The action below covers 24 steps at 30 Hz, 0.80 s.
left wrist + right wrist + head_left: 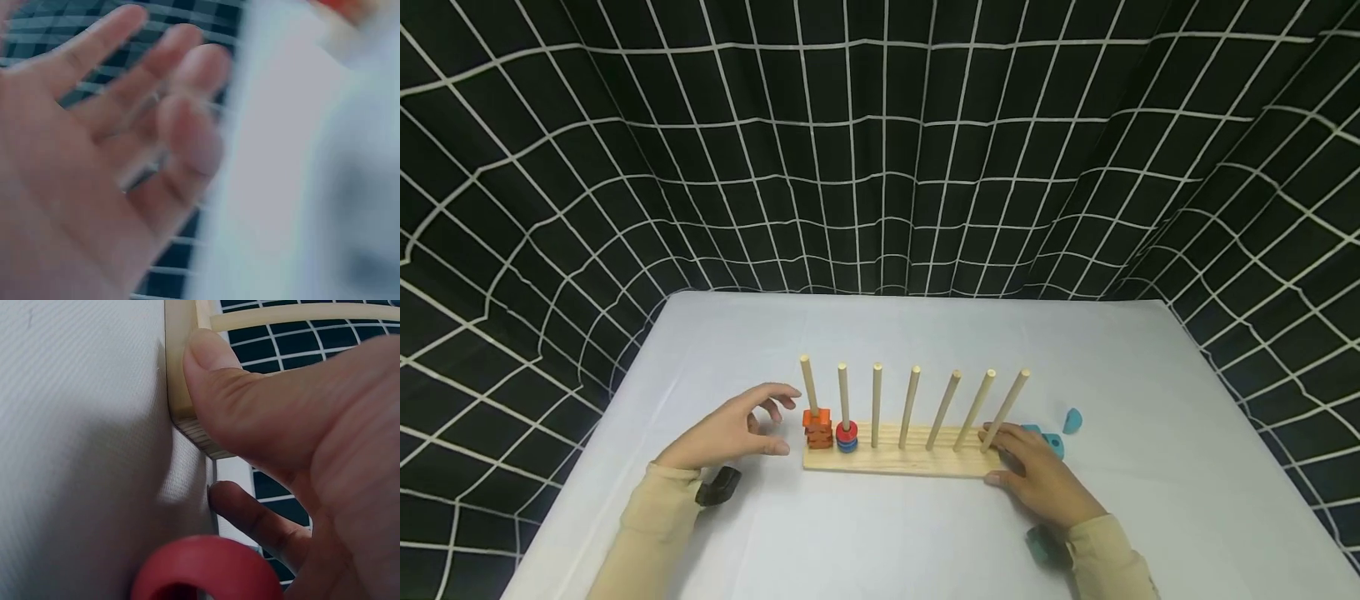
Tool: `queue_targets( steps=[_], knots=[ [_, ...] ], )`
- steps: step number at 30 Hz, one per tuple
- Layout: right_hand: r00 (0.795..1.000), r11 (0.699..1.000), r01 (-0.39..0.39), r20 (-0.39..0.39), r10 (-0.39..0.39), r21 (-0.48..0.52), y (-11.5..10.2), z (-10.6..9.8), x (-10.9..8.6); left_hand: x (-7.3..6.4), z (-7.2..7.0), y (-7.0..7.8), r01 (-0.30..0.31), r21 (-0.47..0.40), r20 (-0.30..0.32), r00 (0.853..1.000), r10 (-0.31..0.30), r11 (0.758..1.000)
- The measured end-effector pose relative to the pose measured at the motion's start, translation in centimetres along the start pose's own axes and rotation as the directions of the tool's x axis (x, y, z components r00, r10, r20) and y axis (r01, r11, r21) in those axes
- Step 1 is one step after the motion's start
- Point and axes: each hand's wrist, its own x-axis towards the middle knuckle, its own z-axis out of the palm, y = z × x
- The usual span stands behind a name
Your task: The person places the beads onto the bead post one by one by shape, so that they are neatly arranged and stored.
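Note:
A wooden peg board [902, 461] with several upright pegs lies on the table. Its leftmost peg carries stacked orange pieces [817, 429]; the peg beside it holds a red ring [847, 432] above blue ones. My right hand [1037, 475] grips the board's right end, its thumb against the front edge in the right wrist view and other fingers reaching over to the rear. My left hand [730, 429] hovers just left of the orange stack, fingers spread and loosely bent, holding nothing. In the right wrist view another red ring [206, 565] lies below the right hand.
Teal pieces [1054, 444] lie just beyond the right hand, with a teal half-round piece [1072, 421] farther right. The white table [850, 533] is bordered by a black curtain [880, 167] with a white grid.

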Motion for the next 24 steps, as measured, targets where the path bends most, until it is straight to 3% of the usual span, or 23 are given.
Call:
queue_targets(
  steps=[3, 6, 15, 24],
  knots=[
    [1.0, 1.0, 0.004, 0.0, -0.004, 0.017, 0.2, 0.2, 0.0, 0.6, 1.3, -3.1, 0.032, -0.025, 0.044, 0.999, -0.031, 0.999],
    [1.0, 1.0, -0.008, 0.003, 0.008, 0.013, 0.3, 0.3, 0.0, 1.1, 2.6, -4.4, 0.029, 0.045, 0.049, 0.998, -0.031, 0.999],
    [1.0, 1.0, -0.011, -0.011, 0.011, -0.025, 0.2, 0.0, -0.1, 2.1, 5.1, -4.9, 0.001, 0.163, 0.051, 0.999, -0.009, 0.987],
    [0.999, 0.999, -0.035, -0.005, 0.035, -0.039, 0.3, -0.2, -0.2, 2.3, 4.9, -4.7, -0.039, 0.139, 0.066, 0.997, 0.03, 0.99]
  ],
)
